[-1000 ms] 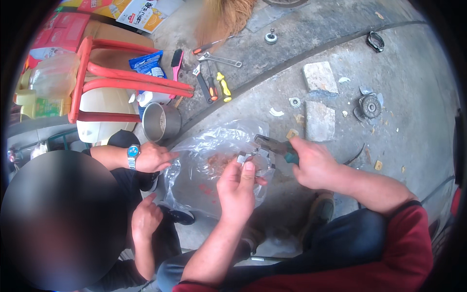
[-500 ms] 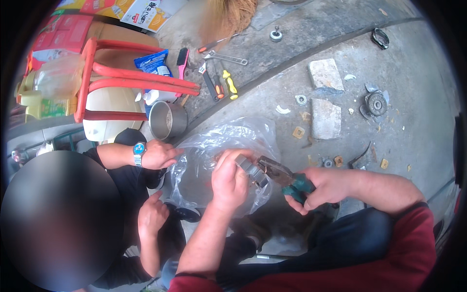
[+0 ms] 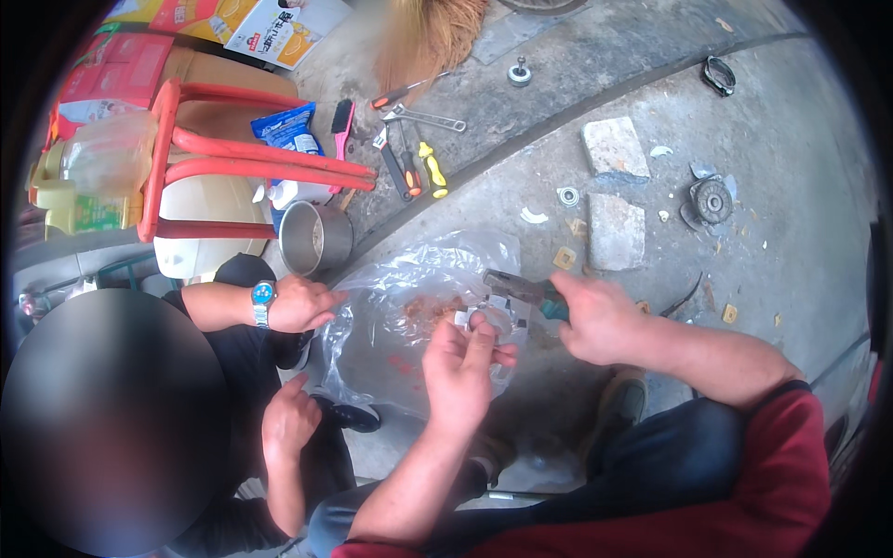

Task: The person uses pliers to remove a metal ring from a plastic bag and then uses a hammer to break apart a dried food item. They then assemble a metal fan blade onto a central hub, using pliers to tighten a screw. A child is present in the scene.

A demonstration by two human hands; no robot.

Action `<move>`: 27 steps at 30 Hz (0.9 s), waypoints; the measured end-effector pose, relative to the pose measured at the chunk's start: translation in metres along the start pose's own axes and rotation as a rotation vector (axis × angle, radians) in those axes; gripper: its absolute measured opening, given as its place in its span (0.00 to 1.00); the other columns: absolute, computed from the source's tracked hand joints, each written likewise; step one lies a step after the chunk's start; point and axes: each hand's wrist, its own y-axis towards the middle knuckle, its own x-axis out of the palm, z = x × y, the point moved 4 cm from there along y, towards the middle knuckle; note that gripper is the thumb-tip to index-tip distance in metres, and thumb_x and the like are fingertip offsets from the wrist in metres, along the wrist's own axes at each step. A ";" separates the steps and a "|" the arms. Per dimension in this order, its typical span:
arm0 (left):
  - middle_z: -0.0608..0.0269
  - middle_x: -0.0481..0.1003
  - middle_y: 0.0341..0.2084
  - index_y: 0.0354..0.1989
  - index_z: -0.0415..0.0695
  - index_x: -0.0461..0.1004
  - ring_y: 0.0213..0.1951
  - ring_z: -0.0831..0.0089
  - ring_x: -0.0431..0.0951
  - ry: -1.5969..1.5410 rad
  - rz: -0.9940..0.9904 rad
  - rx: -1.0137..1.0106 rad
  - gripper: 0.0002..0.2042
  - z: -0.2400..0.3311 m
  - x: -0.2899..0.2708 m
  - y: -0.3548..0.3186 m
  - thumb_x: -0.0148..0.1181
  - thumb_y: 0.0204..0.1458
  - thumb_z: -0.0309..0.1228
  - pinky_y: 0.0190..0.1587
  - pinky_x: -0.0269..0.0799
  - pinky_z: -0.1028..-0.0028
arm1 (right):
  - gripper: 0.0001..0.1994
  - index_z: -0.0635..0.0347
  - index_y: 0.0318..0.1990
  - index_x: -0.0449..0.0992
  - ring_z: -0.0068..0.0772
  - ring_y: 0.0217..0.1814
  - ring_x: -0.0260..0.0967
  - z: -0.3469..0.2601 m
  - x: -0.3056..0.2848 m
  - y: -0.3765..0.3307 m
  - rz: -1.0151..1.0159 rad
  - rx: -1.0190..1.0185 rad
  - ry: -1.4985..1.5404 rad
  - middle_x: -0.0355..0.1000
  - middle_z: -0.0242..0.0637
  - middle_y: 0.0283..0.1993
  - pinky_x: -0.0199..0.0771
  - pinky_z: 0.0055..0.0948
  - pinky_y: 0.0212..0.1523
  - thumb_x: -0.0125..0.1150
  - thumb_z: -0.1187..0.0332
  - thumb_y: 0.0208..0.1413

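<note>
My left hand (image 3: 462, 365) grips a silvery metal part (image 3: 500, 319) with blocky segments and a round opening, palm turned up. My right hand (image 3: 595, 319) is closed round the green handles of a pair of worn dark pliers (image 3: 517, 286). The plier jaws sit just above the part's upper edge; I cannot tell whether they touch it. Under both hands a clear plastic sheet (image 3: 372, 367) lies on the ground, with a reddish-brown heap (image 3: 433, 312) on it.
Another person's hand (image 3: 302, 304) is close to the sheet's left edge. Two concrete blocks (image 3: 616, 232), a round dark motor-like part (image 3: 711, 202) and small scraps lie to the right. Behind are screwdrivers (image 3: 433, 170), a wrench (image 3: 423, 117), a metal pot (image 3: 299, 240) and a red stool frame (image 3: 270, 158).
My left hand has turned palm up and tipped the metal part so that its round opening shows. The pliers have risen and swung round level above it.
</note>
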 end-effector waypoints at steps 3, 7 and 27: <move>0.60 0.76 0.37 0.46 0.39 0.69 0.33 0.72 0.78 0.231 -0.089 0.155 0.09 -0.001 -0.020 0.013 0.52 0.58 0.18 0.36 0.76 0.77 | 0.19 0.64 0.50 0.68 0.59 0.45 0.72 -0.007 -0.007 -0.012 -0.111 -0.045 0.145 0.74 0.55 0.40 0.72 0.48 0.46 0.58 0.71 0.49; 0.58 0.76 0.37 0.43 0.41 0.71 0.38 0.66 0.78 0.671 -0.286 0.662 0.14 0.018 -0.031 0.033 0.52 0.50 0.12 0.42 0.74 0.72 | 0.13 0.64 0.43 0.70 0.43 0.37 0.73 -0.016 0.004 -0.025 -0.357 -0.142 0.507 0.74 0.44 0.33 0.72 0.37 0.40 0.57 0.75 0.48; 0.59 0.75 0.38 0.45 0.39 0.68 0.34 0.76 0.77 0.260 -0.048 0.155 0.08 0.024 -0.062 -0.002 0.55 0.59 0.19 0.36 0.75 0.79 | 0.17 0.65 0.50 0.70 0.60 0.49 0.71 -0.002 0.002 0.007 -0.134 0.054 0.251 0.74 0.56 0.42 0.71 0.47 0.48 0.56 0.69 0.54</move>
